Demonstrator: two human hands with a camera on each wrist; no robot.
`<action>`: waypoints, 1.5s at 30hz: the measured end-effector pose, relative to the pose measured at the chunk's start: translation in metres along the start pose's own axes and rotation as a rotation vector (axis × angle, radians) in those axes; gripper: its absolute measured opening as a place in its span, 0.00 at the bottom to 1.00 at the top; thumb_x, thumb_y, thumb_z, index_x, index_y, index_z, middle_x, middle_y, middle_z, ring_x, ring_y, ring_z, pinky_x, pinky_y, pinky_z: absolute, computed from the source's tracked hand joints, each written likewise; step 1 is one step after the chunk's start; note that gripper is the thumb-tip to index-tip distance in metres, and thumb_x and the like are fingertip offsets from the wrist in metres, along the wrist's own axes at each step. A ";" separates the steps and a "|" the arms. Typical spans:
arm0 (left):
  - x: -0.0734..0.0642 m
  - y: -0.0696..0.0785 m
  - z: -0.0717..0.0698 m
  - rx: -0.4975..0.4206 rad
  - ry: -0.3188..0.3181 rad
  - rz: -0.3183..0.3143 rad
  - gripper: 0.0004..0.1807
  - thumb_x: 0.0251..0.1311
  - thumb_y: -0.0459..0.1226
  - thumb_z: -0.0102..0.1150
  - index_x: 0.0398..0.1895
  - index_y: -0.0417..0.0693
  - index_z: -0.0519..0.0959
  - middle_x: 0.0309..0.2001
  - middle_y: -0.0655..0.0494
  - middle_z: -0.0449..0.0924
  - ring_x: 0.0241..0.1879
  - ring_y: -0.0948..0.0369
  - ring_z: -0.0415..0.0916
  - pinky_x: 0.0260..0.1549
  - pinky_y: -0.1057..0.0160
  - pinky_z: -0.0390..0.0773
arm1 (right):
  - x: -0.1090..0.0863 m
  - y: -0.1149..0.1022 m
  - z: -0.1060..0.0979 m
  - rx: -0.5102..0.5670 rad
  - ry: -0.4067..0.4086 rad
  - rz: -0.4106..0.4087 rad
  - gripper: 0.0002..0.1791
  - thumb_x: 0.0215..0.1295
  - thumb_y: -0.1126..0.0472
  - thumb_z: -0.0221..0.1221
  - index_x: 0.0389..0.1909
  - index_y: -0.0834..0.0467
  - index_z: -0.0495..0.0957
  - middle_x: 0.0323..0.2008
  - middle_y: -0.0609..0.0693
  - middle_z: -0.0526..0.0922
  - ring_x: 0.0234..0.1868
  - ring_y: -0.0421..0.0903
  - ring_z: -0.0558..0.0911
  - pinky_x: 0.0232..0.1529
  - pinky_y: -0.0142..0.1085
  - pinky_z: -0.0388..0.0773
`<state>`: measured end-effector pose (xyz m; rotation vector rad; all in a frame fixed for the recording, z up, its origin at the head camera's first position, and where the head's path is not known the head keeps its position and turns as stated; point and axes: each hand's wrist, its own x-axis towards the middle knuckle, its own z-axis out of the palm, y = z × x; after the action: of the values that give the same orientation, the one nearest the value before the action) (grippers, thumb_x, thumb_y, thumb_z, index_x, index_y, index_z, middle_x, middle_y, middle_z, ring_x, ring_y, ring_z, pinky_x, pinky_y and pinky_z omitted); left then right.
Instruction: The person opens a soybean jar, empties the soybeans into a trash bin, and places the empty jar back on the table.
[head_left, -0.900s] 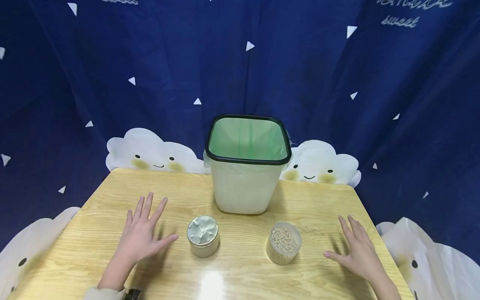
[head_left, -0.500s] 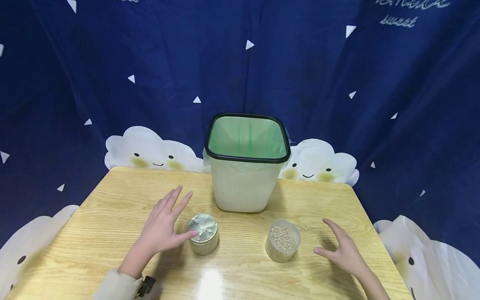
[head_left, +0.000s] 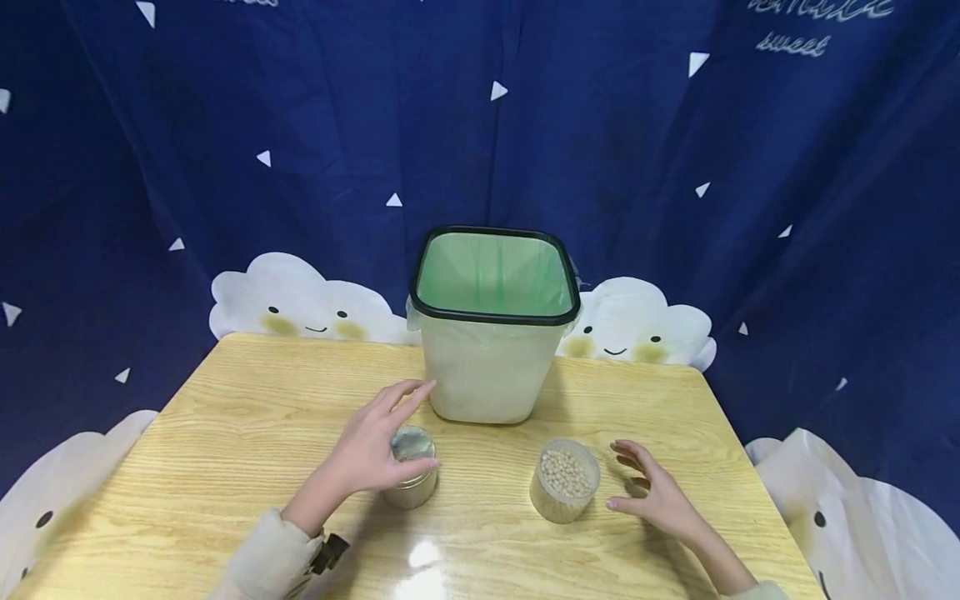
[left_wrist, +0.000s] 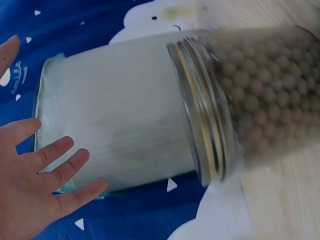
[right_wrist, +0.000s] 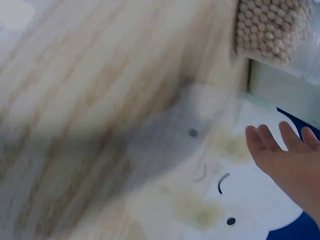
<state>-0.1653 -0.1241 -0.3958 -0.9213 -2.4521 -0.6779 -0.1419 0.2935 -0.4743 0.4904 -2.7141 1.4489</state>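
A jar (head_left: 409, 497) with a crinkled silver foil top stands on the left of the table; in the left wrist view its clear wall (left_wrist: 275, 90) shows round beige beads inside. My left hand (head_left: 367, 454) is at its left side, thumb and fingers spread, overlapping the foil in the head view. To the right is an uncovered clear tub (head_left: 551, 500) with similar beads (head_left: 566, 473). Just right of the tub, my right hand (head_left: 660, 498) has its fingers loosely bent and thumb toward the tub, holding nothing. The right wrist view shows that hand (right_wrist: 295, 162) below the tub.
Behind the two containers stands a white bin (head_left: 483, 375) with a black rim and a green liner. The wooden table (head_left: 285, 408) carries a bright light reflection near its front. A blue curtain (head_left: 322, 125) with white clouds hangs behind and at the sides.
My left hand has moved right, from the table beside the foil-topped jar to right at it. My right hand has moved left toward the bead tub, its fingers bending more.
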 end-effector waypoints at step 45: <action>0.054 0.062 0.076 -0.215 -0.263 0.016 0.48 0.41 0.55 0.67 0.68 0.56 0.58 0.63 0.51 0.61 0.61 0.54 0.59 0.55 0.51 0.64 | 0.030 0.015 0.045 0.145 -0.218 -0.052 0.52 0.35 0.58 0.74 0.65 0.54 0.58 0.56 0.53 0.70 0.55 0.53 0.70 0.54 0.51 0.65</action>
<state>-0.1761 -0.0129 -0.4083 -1.1775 -2.6327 -0.8774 -0.1694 0.2565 -0.5071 0.7625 -2.7416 1.6784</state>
